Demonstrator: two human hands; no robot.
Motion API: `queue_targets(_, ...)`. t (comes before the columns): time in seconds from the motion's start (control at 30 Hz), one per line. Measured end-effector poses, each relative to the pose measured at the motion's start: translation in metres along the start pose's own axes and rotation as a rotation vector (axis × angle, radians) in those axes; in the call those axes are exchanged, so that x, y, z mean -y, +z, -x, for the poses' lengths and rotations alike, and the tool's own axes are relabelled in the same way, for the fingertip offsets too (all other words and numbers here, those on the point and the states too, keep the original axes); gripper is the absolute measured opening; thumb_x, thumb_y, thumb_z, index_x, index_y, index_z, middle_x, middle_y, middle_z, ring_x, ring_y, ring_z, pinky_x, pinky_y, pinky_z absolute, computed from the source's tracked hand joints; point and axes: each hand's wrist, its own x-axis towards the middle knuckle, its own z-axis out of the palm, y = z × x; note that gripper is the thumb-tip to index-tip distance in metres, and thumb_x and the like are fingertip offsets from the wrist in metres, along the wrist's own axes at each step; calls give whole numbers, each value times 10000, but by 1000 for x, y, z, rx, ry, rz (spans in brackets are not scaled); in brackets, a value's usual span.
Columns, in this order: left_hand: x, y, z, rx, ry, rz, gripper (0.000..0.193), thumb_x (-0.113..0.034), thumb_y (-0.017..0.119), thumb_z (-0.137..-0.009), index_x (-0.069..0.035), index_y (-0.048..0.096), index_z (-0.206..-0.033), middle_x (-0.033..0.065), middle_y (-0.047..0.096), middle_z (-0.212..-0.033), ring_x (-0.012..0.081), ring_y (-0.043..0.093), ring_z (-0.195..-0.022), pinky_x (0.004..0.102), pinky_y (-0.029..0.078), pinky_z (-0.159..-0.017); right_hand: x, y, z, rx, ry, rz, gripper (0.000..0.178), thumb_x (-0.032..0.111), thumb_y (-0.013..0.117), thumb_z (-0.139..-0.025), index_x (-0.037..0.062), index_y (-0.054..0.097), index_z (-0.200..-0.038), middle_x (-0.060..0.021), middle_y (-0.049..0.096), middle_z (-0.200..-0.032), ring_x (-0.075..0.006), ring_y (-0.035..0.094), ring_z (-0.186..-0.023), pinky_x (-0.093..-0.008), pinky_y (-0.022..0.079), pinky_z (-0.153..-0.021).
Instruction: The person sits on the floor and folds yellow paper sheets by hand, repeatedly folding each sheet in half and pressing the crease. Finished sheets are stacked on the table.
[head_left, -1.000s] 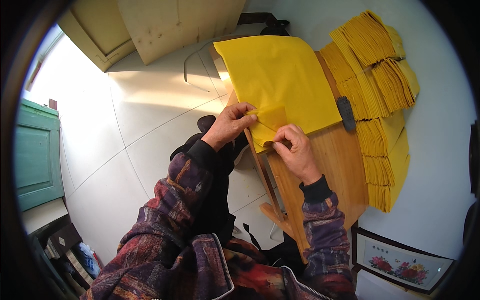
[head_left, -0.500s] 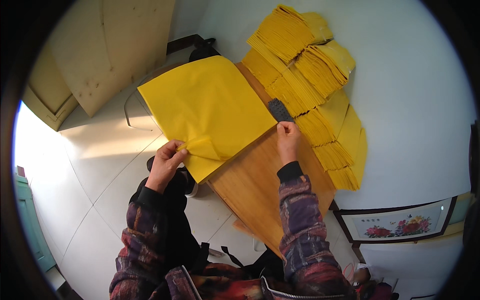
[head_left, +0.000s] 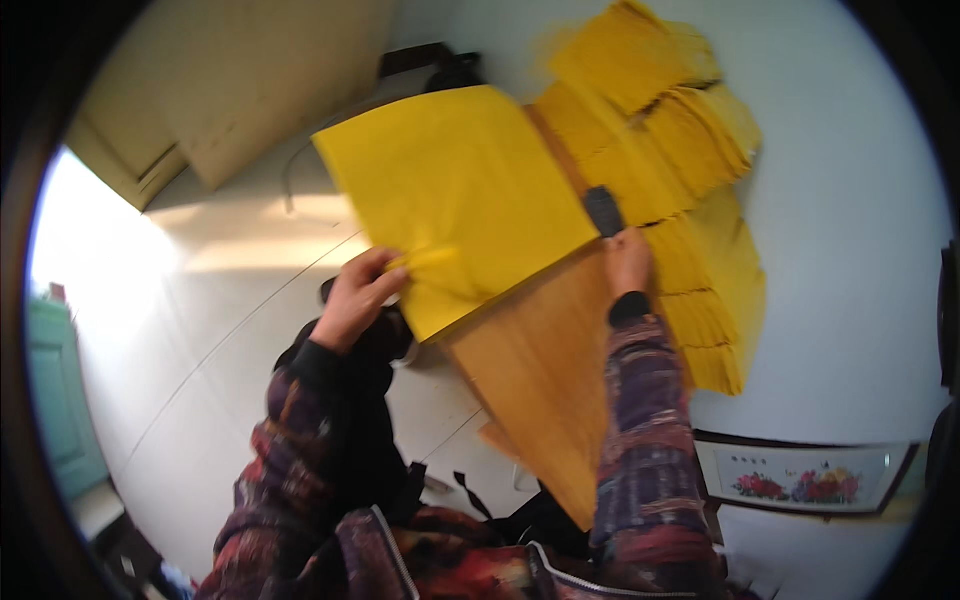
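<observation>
Well, yellow sheet (head_left: 480, 190), left fingers (head_left: 377, 263) pinching — right fingers (head_left: 622, 246) alongside

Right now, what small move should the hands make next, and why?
Perhaps the left hand should draw gently outward to tauten the yellow sheet: it pinches the sheet's left edge, where creases show, and the right hand is at the near right corner, by the grey block.

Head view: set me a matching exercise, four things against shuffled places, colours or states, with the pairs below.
Things
1. left hand
2. right hand
3. tabletop
4. framed flower picture

Places, colours or states
A. lower right of the view
B. brown, wooden
C. pinching the left edge of the yellow sheet
D. beside the dark grey block

Pairs: 1-C, 2-D, 3-B, 4-A
</observation>
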Motion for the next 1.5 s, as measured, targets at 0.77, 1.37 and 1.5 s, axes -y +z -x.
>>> queue_targets(0.77, 7, 3, -4, 58, -24, 179, 112, -117, 593, -919, -30, 608, -988, -30, 599, -877, 64, 533, -818, 219, 444, -762, 190, -53, 132, 62, -864, -286, 156, 19, 659, -764, 34, 641, -918, -73, 567, -898, -266, 550, -807, -351, 490, -718)
queue_targets(1.37, -14, -10, 4, 128, -154, 248, 219, -83, 566, -858, -20, 592, -1065, -14, 596, -940, 87, 540, -855, 220, 438, -801, 188, -55, 115, 476, -425, -742, 112, -44, 642, -765, 7, 567, -831, -109, 576, -815, -261, 581, -762, -324, 474, -667)
queue_targets(1.5, -14, -8, 4, 181, -104, 275, 279, -27, 560, -813, -18, 587, -1090, -6, 602, -972, 93, 554, -876, 233, 447, -830, 187, -53, 115, 514, -370, -771, 104, -43, 641, -771, -2, 567, -832, -104, 573, -816, -244, 582, -755, -310, 471, -657)
